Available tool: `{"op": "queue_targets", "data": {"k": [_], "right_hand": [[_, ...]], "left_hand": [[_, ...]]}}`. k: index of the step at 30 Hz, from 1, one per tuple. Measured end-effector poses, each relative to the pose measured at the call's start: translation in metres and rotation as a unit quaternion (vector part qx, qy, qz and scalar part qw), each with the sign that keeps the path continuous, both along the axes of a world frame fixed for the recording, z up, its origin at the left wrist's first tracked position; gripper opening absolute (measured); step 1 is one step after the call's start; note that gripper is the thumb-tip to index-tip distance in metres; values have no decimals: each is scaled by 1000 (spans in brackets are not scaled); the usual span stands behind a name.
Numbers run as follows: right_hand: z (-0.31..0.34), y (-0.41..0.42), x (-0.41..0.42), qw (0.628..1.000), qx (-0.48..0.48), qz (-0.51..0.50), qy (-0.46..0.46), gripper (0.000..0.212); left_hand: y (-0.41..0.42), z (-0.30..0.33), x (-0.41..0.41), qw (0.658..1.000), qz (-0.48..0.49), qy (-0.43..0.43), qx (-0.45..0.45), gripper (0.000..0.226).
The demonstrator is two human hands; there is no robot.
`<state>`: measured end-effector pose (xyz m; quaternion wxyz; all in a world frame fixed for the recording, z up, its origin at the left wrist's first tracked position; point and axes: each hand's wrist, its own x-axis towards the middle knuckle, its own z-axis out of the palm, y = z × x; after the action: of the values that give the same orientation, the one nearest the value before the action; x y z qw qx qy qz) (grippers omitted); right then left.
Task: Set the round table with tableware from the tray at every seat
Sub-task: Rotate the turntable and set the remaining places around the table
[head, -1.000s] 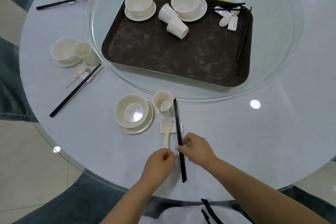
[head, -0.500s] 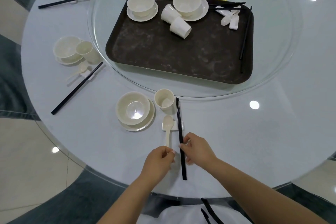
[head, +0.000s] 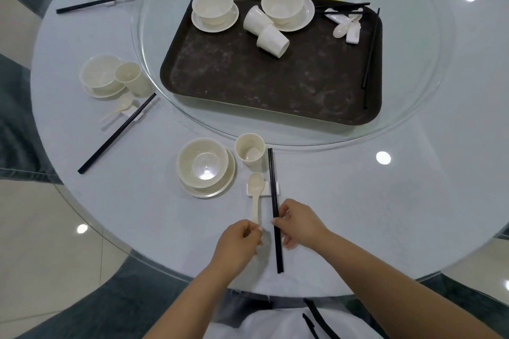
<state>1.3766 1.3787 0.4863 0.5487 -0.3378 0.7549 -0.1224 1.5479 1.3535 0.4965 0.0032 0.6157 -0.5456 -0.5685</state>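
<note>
Because the black chopsticks [head: 274, 209] are thin, stiff and slick on this smooth round table [head: 385, 215], I judge they will roll or skid at a nudge, so I pinch them near the handle end, below the white rest [head: 263, 190]. My right hand [head: 301, 224] comes in from lower right, thumb and fingertips closed on the pair at lower centre of the frame. My left hand [head: 239, 242] curls round the tail of the cream plastic spoon [head: 255, 195], which looks light and easily flicked; its head lies on the rest. Bowl on saucer [head: 205, 166] and cup [head: 249, 148] stand just above. The tray [head: 261, 85], upper centre, holds more tableware.
</note>
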Motion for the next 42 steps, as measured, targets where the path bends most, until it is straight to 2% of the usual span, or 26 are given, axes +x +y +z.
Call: {"op": "queue_targets", "data": {"k": [17, 24, 27, 29, 31, 34, 37, 39, 42], "right_hand": [[-5, 0, -2, 1000, 1, -11, -21, 17], [2, -3, -9, 999, 8, -28, -16, 28], [9, -9, -26, 997, -40, -32, 50, 27], [14, -16, -42, 981, -104, 3, 162, 21], [17, -22, -57, 941, -187, 38, 281, 15], [17, -33, -74, 873, -280, 101, 386, 29], [10, -42, -92, 871, -198, 196, 405, 55], [3, -43, -107, 871, -129, 235, 412, 62], [-2, -38, -121, 863, -108, 262, 419, 64]], "left_hand": [[0, 2, 3, 1000, 2, 2, 6, 17], [-1, 6, 3, 1000, 14, 6, 8, 16], [-3, 8, 5, 1000, 15, 9, 3, 16], [-3, 9, 6, 1000, 19, 12, -1, 16], [-3, 11, 4, 1000, 24, 16, -5, 16], [-2, 15, 0, 999, 27, 23, -13, 17], [0, 18, -4, 999, 26, 26, -22, 17], [3, 20, -7, 999, 30, 31, -28, 18], [4, 23, -12, 998, 33, 33, -30, 19]]}}
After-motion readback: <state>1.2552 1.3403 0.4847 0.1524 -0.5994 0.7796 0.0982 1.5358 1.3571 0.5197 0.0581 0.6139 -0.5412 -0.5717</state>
